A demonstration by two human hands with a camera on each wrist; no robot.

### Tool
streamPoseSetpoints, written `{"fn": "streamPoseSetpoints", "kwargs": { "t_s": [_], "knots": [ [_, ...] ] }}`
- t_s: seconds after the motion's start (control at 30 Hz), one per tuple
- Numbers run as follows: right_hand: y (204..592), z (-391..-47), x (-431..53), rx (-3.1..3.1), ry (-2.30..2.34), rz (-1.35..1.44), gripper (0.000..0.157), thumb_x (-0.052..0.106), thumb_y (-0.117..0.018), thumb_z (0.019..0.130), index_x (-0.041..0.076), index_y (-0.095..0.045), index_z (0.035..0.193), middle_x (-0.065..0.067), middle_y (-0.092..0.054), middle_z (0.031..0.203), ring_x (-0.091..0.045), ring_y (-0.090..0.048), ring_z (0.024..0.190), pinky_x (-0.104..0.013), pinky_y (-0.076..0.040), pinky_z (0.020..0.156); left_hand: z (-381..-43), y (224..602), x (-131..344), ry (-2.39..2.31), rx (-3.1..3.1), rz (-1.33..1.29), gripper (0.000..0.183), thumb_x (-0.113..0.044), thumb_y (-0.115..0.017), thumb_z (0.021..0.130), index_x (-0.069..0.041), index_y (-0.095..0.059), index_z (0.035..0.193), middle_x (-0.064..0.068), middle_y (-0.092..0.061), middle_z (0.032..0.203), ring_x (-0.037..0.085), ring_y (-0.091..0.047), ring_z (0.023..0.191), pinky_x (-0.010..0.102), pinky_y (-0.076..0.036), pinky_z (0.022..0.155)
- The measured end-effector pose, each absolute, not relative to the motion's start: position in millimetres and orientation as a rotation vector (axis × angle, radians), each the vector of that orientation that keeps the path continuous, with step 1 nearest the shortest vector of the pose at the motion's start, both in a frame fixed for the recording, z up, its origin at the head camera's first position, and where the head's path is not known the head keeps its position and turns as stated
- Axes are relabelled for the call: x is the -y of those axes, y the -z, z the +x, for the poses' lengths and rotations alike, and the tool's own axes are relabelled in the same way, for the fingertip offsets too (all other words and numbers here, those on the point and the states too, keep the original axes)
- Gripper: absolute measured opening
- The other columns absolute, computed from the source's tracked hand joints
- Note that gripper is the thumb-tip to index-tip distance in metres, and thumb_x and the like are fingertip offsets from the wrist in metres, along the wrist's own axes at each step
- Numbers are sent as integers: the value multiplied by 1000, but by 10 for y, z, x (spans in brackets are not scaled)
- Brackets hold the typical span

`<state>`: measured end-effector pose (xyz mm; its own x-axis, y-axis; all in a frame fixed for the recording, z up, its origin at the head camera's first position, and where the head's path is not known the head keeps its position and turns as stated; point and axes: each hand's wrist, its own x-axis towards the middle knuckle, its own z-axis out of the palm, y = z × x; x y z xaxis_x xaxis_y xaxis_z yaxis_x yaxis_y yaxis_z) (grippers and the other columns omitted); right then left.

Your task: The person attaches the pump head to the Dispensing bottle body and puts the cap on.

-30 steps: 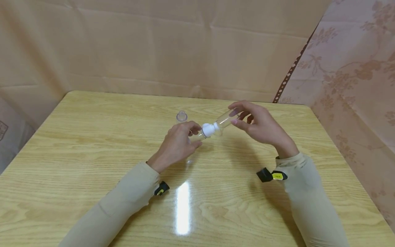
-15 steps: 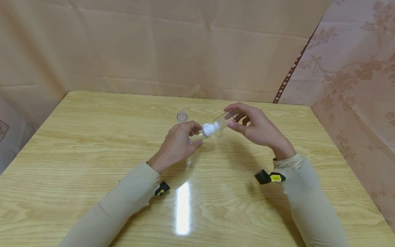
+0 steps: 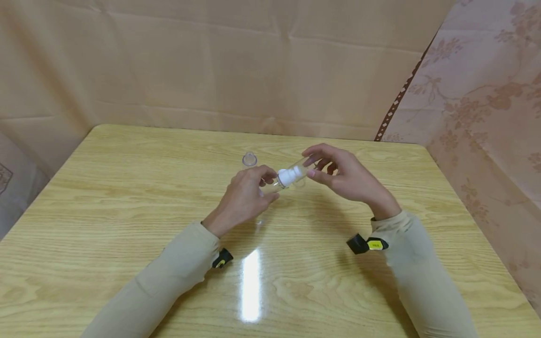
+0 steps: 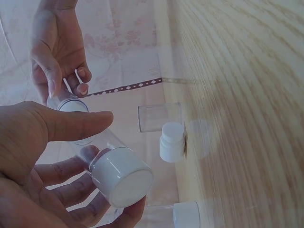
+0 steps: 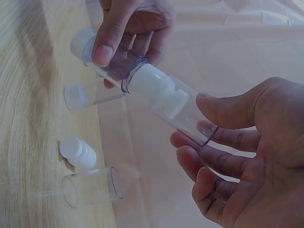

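Note:
My left hand (image 3: 243, 197) grips a clear plastic bottle with a white base (image 4: 122, 175), tilted up toward the right above the table. From the bottle's mouth sticks a white pump head (image 5: 147, 83). Between thumb and fingers, my right hand (image 3: 346, 176) holds a clear tubular cap (image 5: 192, 111) by its far end. The cap's open end surrounds most of the pump head, in line with the bottle, and its rim lies just short of the bottle's neck.
On the wooden table (image 3: 148, 188), a second clear bottle (image 3: 249, 159) stands upright near the left hand. A loose white pump piece (image 4: 172, 142) and another clear cap (image 4: 159, 117) stand beyond the held bottle. A beige cloth (image 3: 253, 70) hangs behind the table.
My right hand has moved left and slightly down, sliding the clear cap further over the white pump head. The left hand and its bottle have stayed nearly still.

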<state>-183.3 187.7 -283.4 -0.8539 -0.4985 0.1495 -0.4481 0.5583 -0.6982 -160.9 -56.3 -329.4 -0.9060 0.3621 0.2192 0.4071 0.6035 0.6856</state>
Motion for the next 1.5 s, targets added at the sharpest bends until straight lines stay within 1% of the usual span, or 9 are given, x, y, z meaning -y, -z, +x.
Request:
{"fn": "streamPoseSetpoints", "kwargs": {
  "t_s": [0.23,0.5,0.8,1.07,1.3,1.5],
  "knots": [
    [2867,-1836,-1849,-2705,1187,-836,32,9,-67,98,4,-61,130,-9,-69,114,-22,-62,95,-38,-49,79,-1600,3295,557,1203,2765,-665,38,-10,-83,84,-1,-68,119,12,-72,109,29,-69,99,41,-56,86],
    [2880,-1819,-1811,-2698,1176,-853,32,10,-67,98,2,-61,129,-10,-69,113,-23,-62,94,-37,-49,78,-1591,3290,553,1204,2757,-669,38,-11,-83,85,-1,-68,118,12,-72,110,30,-69,99,40,-57,86],
    [2911,-1821,-1786,-2690,1170,-853,32,11,-69,98,2,-61,128,-9,-67,114,-22,-62,93,-43,-50,78,-1589,3292,545,1214,2746,-671,38,-12,-83,85,-1,-69,118,12,-72,109,30,-69,98,40,-57,85],
    [2936,-1815,-1759,-2701,1168,-875,31,10,-71,96,3,-63,125,-9,-66,111,-22,-63,92,-43,-50,77,-1577,3277,530,1220,2746,-658,39,-13,-83,86,-1,-69,120,13,-72,111,32,-69,100,42,-57,86],
    [2944,-1815,-1740,-2735,1179,-861,29,10,-71,96,5,-65,124,-8,-69,109,-22,-64,92,-40,-50,78,-1584,3264,531,1204,2754,-645,40,-15,-83,86,-2,-69,121,12,-72,113,29,-68,101,44,-56,89],
    [2947,-1808,-1704,-2778,1162,-868,28,9,-72,95,5,-68,122,-7,-71,105,-21,-64,87,-37,-51,73,-1581,3253,548,1222,2767,-638,39,-14,-83,86,-3,-70,121,12,-73,113,29,-68,103,44,-55,91]
  ]
}}
